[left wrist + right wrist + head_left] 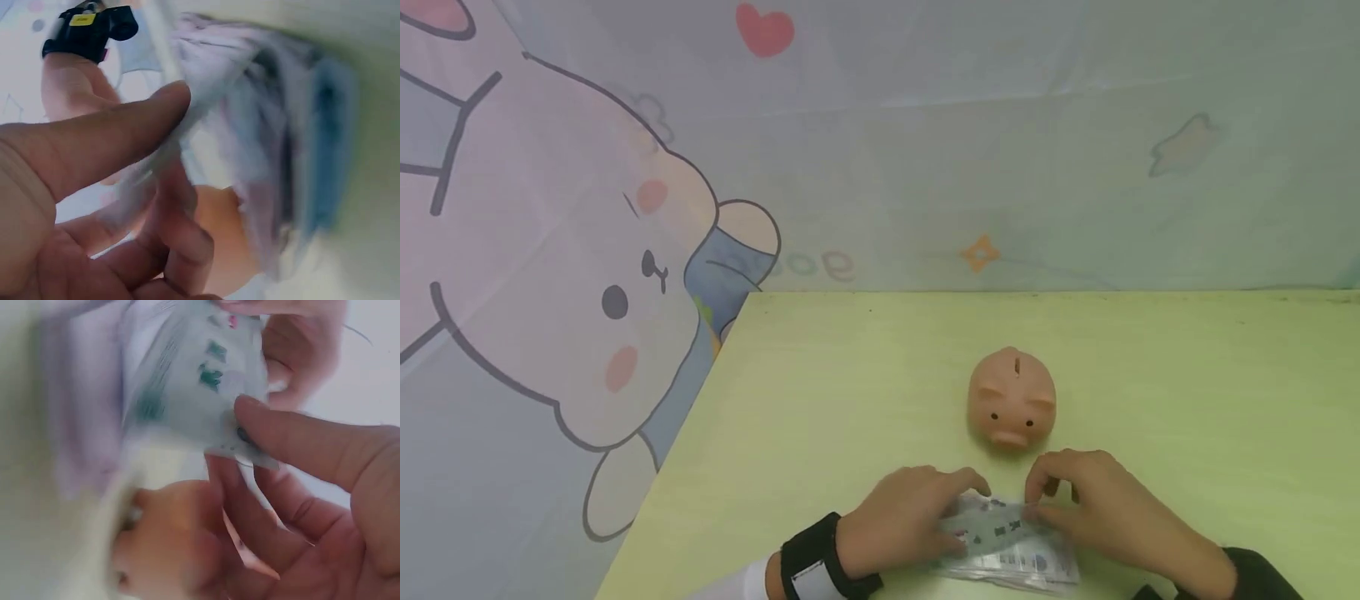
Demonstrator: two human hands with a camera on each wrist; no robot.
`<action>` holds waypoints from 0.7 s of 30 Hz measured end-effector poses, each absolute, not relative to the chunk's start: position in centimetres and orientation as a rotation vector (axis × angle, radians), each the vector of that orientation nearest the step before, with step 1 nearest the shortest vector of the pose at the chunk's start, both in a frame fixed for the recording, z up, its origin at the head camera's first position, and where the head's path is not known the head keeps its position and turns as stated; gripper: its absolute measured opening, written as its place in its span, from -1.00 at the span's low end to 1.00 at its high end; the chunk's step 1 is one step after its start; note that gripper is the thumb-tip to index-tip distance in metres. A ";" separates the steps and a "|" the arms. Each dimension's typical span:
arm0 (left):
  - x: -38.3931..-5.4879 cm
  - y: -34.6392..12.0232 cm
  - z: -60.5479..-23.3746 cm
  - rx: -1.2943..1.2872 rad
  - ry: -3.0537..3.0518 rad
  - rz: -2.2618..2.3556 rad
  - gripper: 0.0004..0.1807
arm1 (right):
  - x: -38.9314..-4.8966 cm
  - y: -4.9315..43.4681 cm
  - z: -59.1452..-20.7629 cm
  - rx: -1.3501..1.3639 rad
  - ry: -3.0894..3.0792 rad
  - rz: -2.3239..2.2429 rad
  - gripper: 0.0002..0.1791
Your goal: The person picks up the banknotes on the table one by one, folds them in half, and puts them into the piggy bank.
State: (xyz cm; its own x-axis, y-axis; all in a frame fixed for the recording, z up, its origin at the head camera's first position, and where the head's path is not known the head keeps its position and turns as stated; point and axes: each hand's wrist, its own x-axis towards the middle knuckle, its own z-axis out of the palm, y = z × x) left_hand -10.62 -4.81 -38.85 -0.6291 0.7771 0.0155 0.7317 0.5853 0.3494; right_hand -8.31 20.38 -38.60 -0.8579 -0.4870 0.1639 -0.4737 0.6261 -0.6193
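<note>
"What's the biggest thing in front of the person?"

"A pale cartoon backdrop (925,158), then the yellow-green bench (820,375) that carries everything else."

"And the hands?"

"Both are low over the near part of the bench. The left hand (898,523) has its thumb and fingers nearly closed, pinching one end of a banknote (988,532). The right hand (1108,504) pinches the other end, thumb on one face and fingers behind, as the right wrist view shows."

"Where's the piggy bank (1011,400)?"

"Upright on the bench just beyond the hands, snout towards the person, with neither hand touching it."

"What lies beneath that note?"

"A stack of notes (1041,568), flat on the bench. The held note is stretched over it, greenish and slightly bowed; whether its lower edge touches the stack I can't tell. The left wrist view is too blurred to help."

"Which step is this, would you say?"

"I'd judge it to be handling a single note: taking it off the stack or straightening it. It isn't folded small."

"So what does the next move call for?"

"If the bank is where it belongs, probably folding it narrow, then lining it up with the smallest thing here, the slot (1017,367) on the bank's back."
</note>
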 end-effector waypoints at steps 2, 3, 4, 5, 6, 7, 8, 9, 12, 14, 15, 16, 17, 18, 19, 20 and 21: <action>-10.6 -5.2 -37.8 1.317 2.659 0.565 -0.75 | -8.2 20.9 -37.4 -0.898 2.667 -1.225 -0.87; -10.7 -5.4 -37.1 1.338 2.657 0.616 -0.83 | -8.1 21.1 -36.6 -0.920 2.605 -1.302 -0.89; -10.7 -5.6 -36.3 1.349 2.651 0.687 -0.88 | -7.9 21.2 -35.7 -0.951 2.569 -1.366 -0.90; -10.8 -5.8 -35.3 1.352 2.638 0.780 -0.89 | -7.7 21.3 -34.5 -0.962 2.567 -1.410 -0.88; -10.8 -6.0 -34.2 1.344 2.615 0.897 -0.88 | -7.5 21.4 -33.3 -0.951 2.583 -1.451 -0.86; -10.8 -6.3 -33.0 1.324 2.581 1.029 -0.90 | -7.3 21.5 -32.0 -0.951 2.614 -1.494 -0.81; -10.9 -6.5 -31.8 1.320 2.536 1.160 -0.92 | -7.1 21.6 -30.8 -0.940 2.666 -1.530 -0.77; -10.9 -6.7 -30.6 1.313 2.488 1.288 -0.95 | -6.9 21.5 -29.6 -0.930 2.729 -1.565 -0.73; -11.0 -7.0 -27.5 1.301 2.339 1.602 -0.96 | -6.6 21.4 -27.1 -0.907 2.919 -1.669 -0.68; -11.2 -7.0 -26.2 1.295 2.276 1.730 -0.96 | -6.8 21.2 -26.3 -0.947 2.953 -1.829 -0.68; -11.3 -6.9 -25.8 1.271 2.244 1.786 -0.96 | -6.9 21.1 -26.1 -0.981 2.931 -1.929 -0.69; -11.4 -6.9 -25.5 1.247 2.211 1.835 -0.96 | -7.0 20.9 -26.1 -1.014 2.897 -2.023 -0.70; -11.5 -6.8 -25.3 1.227 2.186 1.874 -0.96 | -7.2 20.8 -26.2 -1.049 2.864 -2.097 -0.71; -11.6 -6.8 -25.3 1.208 2.168 1.905 -0.97 | -7.3 20.7 -26.3 -1.067 2.871 -2.123 -0.71; -11.7 -6.7 -25.3 1.194 2.152 1.932 -0.97 | -7.3 20.6 -26.4 -1.071 2.873 -2.146 -0.71; -11.7 -6.7 -25.4 1.181 2.134 1.956 -0.97 | -7.3 20.5 -26.5 -1.066 2.895 -2.142 -0.71; -11.8 -6.7 -25.5 1.169 2.120 1.976 -0.97 | -7.4 20.4 -26.5 -1.058 2.951 -2.106 -0.70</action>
State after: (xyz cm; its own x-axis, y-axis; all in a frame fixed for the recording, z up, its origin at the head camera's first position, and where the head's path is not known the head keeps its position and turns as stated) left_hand -11.77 -6.68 -25.46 -0.7198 0.5182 0.4619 0.4971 -0.0798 0.8640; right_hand -7.36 20.43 -26.53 -0.6632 -0.0643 0.7456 -0.7261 0.2968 -0.6202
